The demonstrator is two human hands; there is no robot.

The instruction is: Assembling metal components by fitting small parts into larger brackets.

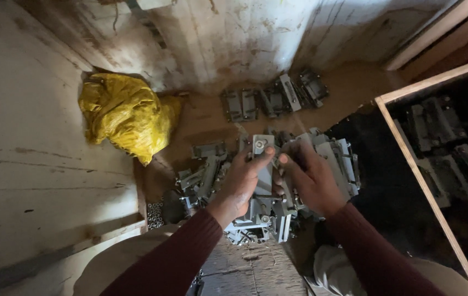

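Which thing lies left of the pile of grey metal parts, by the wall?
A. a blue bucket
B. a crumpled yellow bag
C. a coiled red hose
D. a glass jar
B: a crumpled yellow bag lies on the floor against the wall, left of the pile of grey metal parts.

The metal bracket [262, 156] is grey, and so is the pile of metal parts [278, 181]. The crumpled sack [126, 115] is bright yellow. Both sleeves [190, 252] are dark maroon. The floor [206, 118] is brown and dusty. The wooden frame [420, 181] is light brown.
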